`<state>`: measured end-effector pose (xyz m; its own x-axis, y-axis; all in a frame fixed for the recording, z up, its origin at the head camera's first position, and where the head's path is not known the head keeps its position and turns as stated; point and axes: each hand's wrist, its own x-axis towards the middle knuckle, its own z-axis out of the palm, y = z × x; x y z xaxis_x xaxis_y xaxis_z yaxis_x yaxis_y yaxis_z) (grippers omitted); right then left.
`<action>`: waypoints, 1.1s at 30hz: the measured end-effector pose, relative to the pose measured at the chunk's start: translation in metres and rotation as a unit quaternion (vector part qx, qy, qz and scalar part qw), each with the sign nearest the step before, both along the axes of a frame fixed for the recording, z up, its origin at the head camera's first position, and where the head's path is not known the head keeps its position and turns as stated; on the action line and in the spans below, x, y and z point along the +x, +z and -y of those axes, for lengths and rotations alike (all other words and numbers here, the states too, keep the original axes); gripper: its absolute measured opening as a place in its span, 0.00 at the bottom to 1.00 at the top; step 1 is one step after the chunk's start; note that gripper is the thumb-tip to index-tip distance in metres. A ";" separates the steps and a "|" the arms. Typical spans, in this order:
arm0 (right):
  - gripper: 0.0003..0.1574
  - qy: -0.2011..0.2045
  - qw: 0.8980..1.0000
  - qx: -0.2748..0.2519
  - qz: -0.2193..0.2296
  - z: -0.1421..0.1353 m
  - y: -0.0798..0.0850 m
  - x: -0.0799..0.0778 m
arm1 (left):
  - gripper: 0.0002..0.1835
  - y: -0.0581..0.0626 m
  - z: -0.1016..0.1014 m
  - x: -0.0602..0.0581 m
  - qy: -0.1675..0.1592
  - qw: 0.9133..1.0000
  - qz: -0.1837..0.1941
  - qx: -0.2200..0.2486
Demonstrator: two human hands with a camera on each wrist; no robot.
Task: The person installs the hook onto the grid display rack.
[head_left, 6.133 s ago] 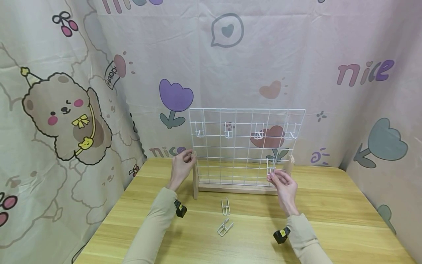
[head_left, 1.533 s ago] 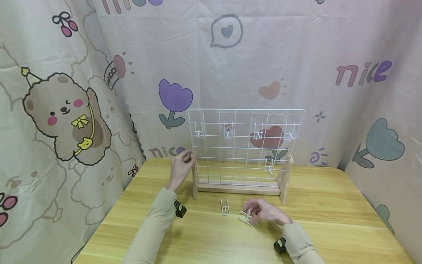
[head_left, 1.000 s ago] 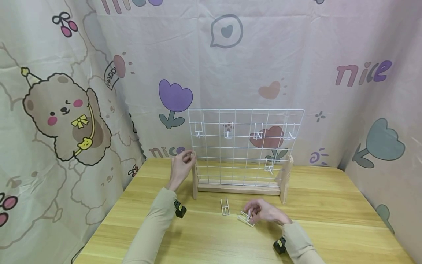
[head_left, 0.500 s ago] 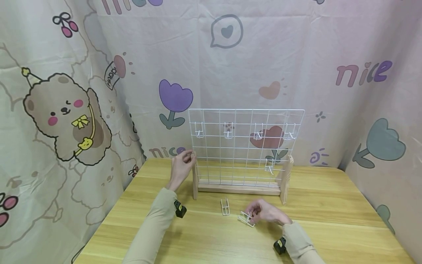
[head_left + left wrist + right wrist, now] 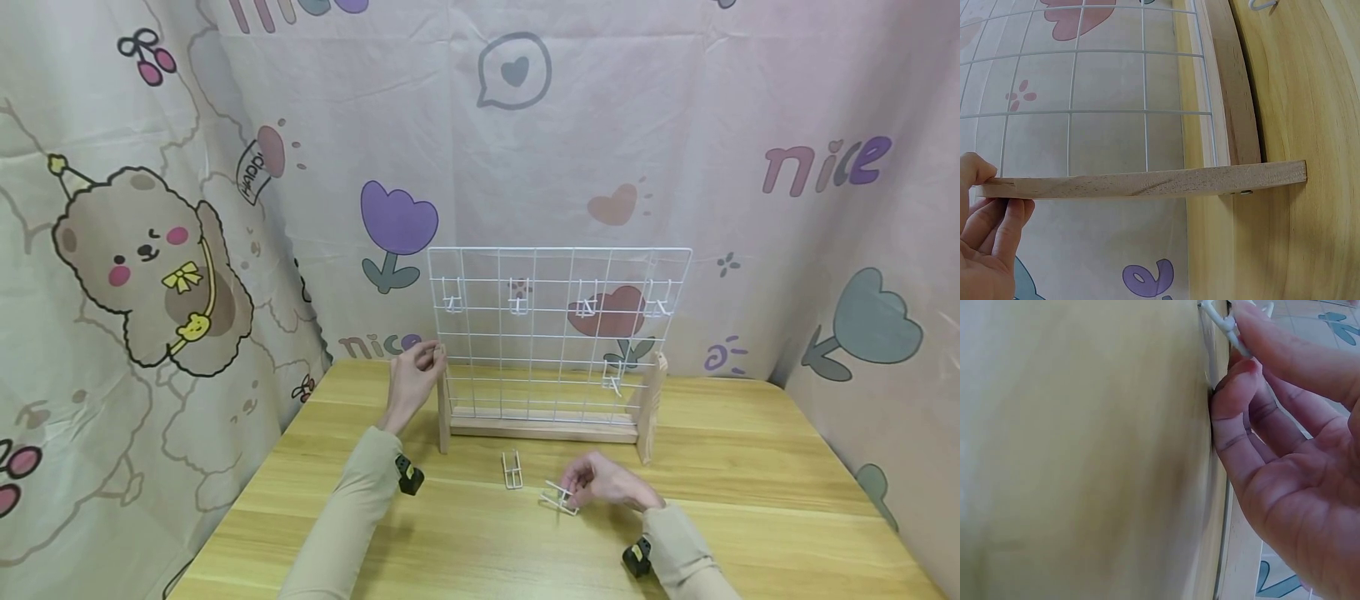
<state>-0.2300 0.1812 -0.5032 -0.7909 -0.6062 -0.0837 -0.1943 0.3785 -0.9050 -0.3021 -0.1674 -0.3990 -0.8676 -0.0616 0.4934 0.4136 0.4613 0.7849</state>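
A white wire grid panel [image 5: 558, 321] stands in a wooden frame on the table. Four white hooks hang along its upper row, and one more hook [image 5: 612, 377] hangs at the lower right. My left hand [image 5: 429, 357] grips the top of the frame's left wooden post [image 5: 1141, 184], fingers [image 5: 985, 206] curled round its end. My right hand [image 5: 570, 487] is low over the table in front of the frame and pinches a loose white wire hook [image 5: 558, 497], seen close up as the hook [image 5: 1225, 322] between its fingertips [image 5: 1241, 381]. A second loose hook [image 5: 512, 469] lies just to the left.
The wooden table [image 5: 465, 550] runs to printed curtain walls on the left, back and right. The frame's right post [image 5: 649, 408] stands beside the right hand. Black wrist cameras [image 5: 410, 477] sit on both sleeves.
The right hand left the grid's lower right, where a hook now hangs, and came down to the table. It took hold of a loose hook and has tipped it up slightly. The left hand has not moved.
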 end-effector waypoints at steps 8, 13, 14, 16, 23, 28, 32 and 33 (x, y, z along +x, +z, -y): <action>0.12 0.010 1.000 -0.014 -0.002 -0.001 0.001 0.001 | 0.17 0.000 0.000 0.000 -0.002 1.000 0.006 0.003; 0.11 0.013 1.000 -0.019 -0.009 -0.001 0.002 0.001 | 0.17 -0.001 0.000 0.000 -0.003 1.000 0.002 0.002; 0.11 0.014 1.000 -0.021 -0.010 -0.001 0.002 0.001 | 0.17 -0.001 0.000 0.000 -0.003 1.000 0.002 0.002; 0.12 0.016 1.000 -0.024 -0.012 -0.001 0.002 0.001 | 0.17 0.000 0.000 0.001 -0.003 1.000 0.002 0.002; 0.11 -0.007 1.000 -0.025 0.008 -0.001 0.002 0.002 | 0.17 0.000 0.000 0.001 -0.006 1.000 0.002 0.005; 0.11 -0.002 0.999 -0.044 0.020 -0.003 0.002 0.004 | 0.17 -0.001 0.000 0.000 -0.001 1.000 -0.001 0.000; 0.12 0.000 0.998 -0.056 0.028 -0.004 0.003 0.005 | 0.17 0.000 0.000 0.001 0.002 1.000 0.001 -0.001; 0.12 -0.003 0.998 -0.057 0.030 -0.004 0.003 0.006 | 0.17 0.000 0.000 0.001 0.003 1.000 0.001 -0.002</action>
<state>-0.2245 0.1852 -0.5004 -0.7903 -0.6094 -0.0628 -0.1358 0.2743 -0.9520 -0.3014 -0.1671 -0.3993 -0.8686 -0.0646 0.4914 0.4087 0.4673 0.7839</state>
